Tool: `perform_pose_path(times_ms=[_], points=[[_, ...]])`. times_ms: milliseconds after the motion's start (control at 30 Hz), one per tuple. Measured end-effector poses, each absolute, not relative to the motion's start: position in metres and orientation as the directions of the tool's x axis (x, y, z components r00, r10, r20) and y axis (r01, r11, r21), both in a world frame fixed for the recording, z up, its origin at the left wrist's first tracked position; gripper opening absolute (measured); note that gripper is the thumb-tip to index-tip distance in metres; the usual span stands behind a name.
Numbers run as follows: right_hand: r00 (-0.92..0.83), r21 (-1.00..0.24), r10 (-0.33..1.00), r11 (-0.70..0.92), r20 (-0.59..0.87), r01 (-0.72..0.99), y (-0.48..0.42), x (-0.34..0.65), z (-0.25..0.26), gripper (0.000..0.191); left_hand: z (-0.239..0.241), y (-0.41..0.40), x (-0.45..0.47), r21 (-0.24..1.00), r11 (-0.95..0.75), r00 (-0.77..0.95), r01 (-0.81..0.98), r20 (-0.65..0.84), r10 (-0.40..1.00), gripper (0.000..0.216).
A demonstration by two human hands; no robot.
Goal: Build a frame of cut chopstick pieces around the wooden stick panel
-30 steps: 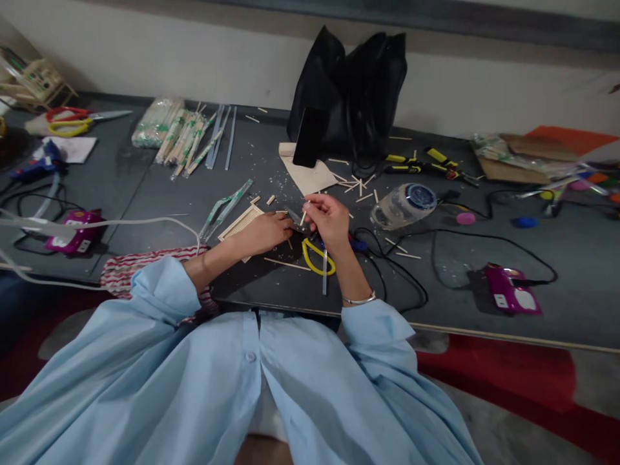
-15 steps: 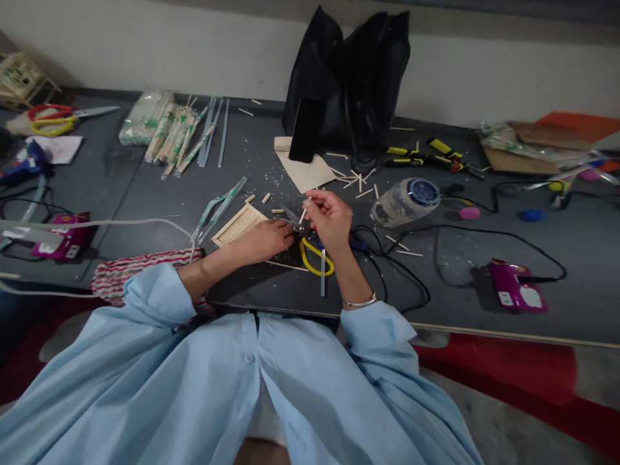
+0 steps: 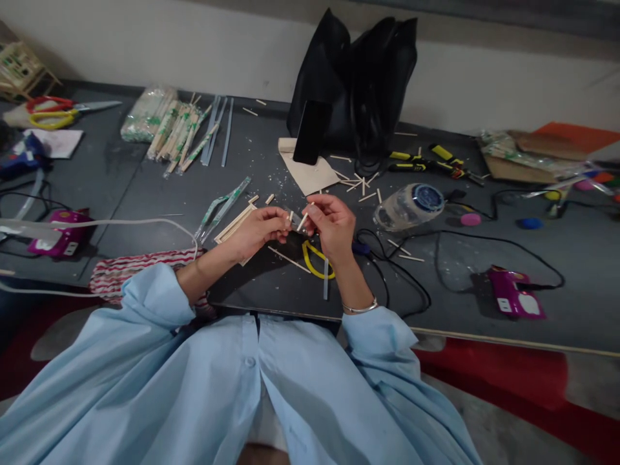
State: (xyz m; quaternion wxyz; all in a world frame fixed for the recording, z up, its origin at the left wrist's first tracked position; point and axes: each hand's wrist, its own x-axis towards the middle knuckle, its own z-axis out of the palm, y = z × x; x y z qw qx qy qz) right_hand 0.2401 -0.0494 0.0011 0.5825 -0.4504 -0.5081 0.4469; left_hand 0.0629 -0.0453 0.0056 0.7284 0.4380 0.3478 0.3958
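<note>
My right hand pinches a short pale wooden stick between thumb and fingertips. Close by on the left, my left hand is closed on a small wooden stick piece. Partly hidden under the left hand lies a flat panel of wooden sticks. Below the right hand are scissors with a yellow handle, their blades mostly covered by the hands. A clear glue stick crosses that handle. A long thin stick rests on the table in front of my hands.
A black bag stands at the back with a phone leaning on it. A clear jar lies to the right, near loose sticks, pliers and cables. Packs of sticks are at left, a striped cloth nearer.
My left hand has lifted off the table beside the panel and now holds a small stick piece up near the right hand. The right hand keeps its stick.
</note>
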Motion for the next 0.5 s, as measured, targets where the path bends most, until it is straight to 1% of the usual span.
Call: perform_pose_path(times_ms=[67,133,333,500], points=[[0.052,-0.979,0.978,0.203,0.201,-0.033,-0.0522,0.2375,0.0029,0.031,0.0068,-0.0469,0.0627,0.857,0.414,0.494,-0.306,-0.229,0.839,0.021],[0.031,-0.977,0.977,0.211,0.211,0.005,-0.0544,0.236,0.0044,0.028,0.0079,-0.0483,0.0624,0.833,0.464,0.539,-0.302,-0.252,0.804,0.024],[0.007,-0.968,0.979,0.2,0.204,0.151,-0.0576,0.2347,0.0042,0.029,0.0086,-0.0489,0.0608,0.79,0.529,0.579,-0.308,-0.286,0.764,0.028],[0.002,-0.929,0.959,0.272,0.282,0.25,-0.0585,0.2319,0.0019,0.026,0.0073,-0.0486,0.0579,0.783,0.568,0.623,-0.256,-0.316,0.716,0.028]])
